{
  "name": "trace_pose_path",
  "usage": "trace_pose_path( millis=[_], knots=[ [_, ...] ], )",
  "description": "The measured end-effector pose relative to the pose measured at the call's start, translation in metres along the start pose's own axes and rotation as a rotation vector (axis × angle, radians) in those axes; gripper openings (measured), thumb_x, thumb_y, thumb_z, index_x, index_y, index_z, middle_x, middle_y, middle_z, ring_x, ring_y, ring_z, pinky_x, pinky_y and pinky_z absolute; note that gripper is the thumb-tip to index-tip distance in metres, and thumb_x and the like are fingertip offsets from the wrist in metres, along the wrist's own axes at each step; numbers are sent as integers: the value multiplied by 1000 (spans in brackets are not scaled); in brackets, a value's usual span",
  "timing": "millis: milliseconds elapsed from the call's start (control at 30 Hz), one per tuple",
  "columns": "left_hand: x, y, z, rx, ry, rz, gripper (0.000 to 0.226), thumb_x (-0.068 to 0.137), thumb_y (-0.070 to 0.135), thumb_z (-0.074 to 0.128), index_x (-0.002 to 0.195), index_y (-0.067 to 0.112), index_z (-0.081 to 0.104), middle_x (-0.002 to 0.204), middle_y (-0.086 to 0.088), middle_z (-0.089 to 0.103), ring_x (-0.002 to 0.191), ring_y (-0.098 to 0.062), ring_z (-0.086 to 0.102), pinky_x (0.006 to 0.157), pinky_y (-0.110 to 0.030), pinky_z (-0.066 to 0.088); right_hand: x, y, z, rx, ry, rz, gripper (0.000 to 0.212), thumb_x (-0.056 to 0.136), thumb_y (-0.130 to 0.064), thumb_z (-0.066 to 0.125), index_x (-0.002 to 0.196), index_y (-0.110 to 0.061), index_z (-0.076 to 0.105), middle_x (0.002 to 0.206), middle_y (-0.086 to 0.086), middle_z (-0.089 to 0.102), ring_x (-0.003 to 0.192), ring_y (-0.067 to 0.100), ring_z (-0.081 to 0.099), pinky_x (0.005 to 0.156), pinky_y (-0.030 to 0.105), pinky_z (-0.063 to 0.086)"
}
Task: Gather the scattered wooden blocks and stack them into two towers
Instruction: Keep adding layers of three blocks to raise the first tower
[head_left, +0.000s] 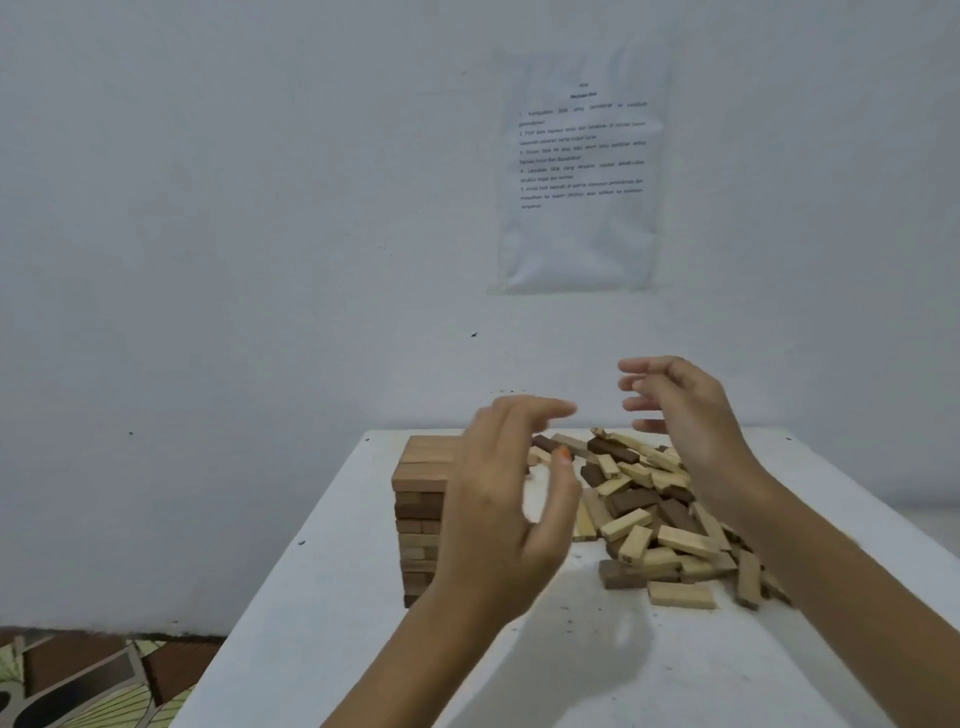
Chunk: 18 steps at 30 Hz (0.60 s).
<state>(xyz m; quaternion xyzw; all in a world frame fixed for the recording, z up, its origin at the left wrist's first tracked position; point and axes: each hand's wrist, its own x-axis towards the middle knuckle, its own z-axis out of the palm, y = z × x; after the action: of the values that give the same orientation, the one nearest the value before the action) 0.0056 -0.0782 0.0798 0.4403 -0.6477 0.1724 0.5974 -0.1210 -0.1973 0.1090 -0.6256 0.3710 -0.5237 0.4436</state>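
White wall, printed sheet taped up; white table below it.

Tower: one, standing near the table's far-left corner, many layers, mixed light and dark blocks, sides look square.

Pile: loose blocks heaped just right of the tower, running from the far edge toward the right edge, lying flat, tilted and crossed.

Left hand: raised in front of the tower's right side, fingers loosely curved, holding nothing.

Right hand: raised over the pile, fingers spread and relaxed, holding nothing.

Progress, judged: first tower appears built; no second tower is visible. Remaining: the whole pile, roughly half the job.
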Motion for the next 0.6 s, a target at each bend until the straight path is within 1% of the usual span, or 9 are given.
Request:
trace_pose_path(
  millis=[67, 133, 233, 300, 367, 433, 467, 533, 600],
  knots=[
    [3, 0, 22, 6, -106, -104, 21, 86, 18, 47, 104, 18, 59, 98, 12, 58, 94, -3, 52, 80, -19, 43, 11, 10, -13, -36, -31, 27, 25, 93, -2, 46, 101, -15, 66, 100, 9, 66, 87, 18, 59, 78, 29, 49],
    [3, -8, 45, 6, -184, -269, 17, 88, 17, 51, 103, 22, 58, 99, 14, 58, 95, -1, 52, 77, -15, 43, 22, 23, -22, -81, -76, 43, 28, 91, 3, 45, 97, -14, 68, 95, 10, 68, 80, 16, 58, 71, 25, 48],
    [0, -31, 74, -25, -195, -548, 19, 85, 13, 60, 98, 27, 57, 98, 14, 60, 91, 4, 53, 72, -11, 40, 39, 45, -27, -141, -172, 73, 27, 91, 5, 48, 91, -13, 69, 90, 11, 69, 71, 11, 59, 60, 17, 49],
    [-2, -46, 87, -1, -167, -668, 21, 82, 11, 62, 92, 29, 56, 95, 13, 59, 89, 1, 54, 72, -14, 42, 54, 59, -26, -187, -246, 102, 24, 90, 2, 53, 88, -14, 70, 92, 11, 70, 72, 11, 60, 66, 20, 54],
    [-3, -59, 96, 67, -163, -736, 24, 81, 10, 63, 88, 31, 53, 94, 11, 58, 91, -3, 53, 79, -24, 48, 69, 73, -22, -257, -315, 107, 23, 89, -1, 57, 85, -18, 72, 92, 11, 72, 77, 16, 64, 81, 34, 56],
    [-4, -71, 104, 155, -181, -784, 25, 82, 11, 63, 91, 31, 50, 97, 9, 55, 95, -5, 50, 86, -30, 48, 83, 84, -16, -329, -367, 87, 23, 88, -4, 59, 83, -22, 72, 90, 9, 72, 84, 21, 68, 85, 38, 54],
    [-4, -77, 107, 202, -182, -797, 26, 82, 11, 63, 94, 30, 49, 98, 9, 53, 97, -6, 49, 88, -32, 47, 91, 89, -12, -361, -383, 73, 23, 88, -5, 59, 83, -24, 71, 89, 6, 71, 85, 21, 68, 84, 36, 55],
    [-3, -90, 114, 288, -161, -802, 30, 80, 10, 63, 97, 30, 47, 98, 10, 50, 100, -11, 51, 90, -35, 46, 105, 98, -2, -408, -418, 40, 20, 90, -7, 58, 87, -23, 70, 88, 1, 67, 79, 19, 65, 73, 28, 53],
    [-3, -101, 119, 381, -122, -810, 32, 79, 9, 61, 100, 29, 48, 101, 10, 49, 102, -14, 52, 90, -31, 44, 118, 106, 10, -463, -461, -1, 16, 91, -8, 57, 96, -18, 69, 91, 1, 64, 77, 15, 61, 62, 18, 48]
  ],
)
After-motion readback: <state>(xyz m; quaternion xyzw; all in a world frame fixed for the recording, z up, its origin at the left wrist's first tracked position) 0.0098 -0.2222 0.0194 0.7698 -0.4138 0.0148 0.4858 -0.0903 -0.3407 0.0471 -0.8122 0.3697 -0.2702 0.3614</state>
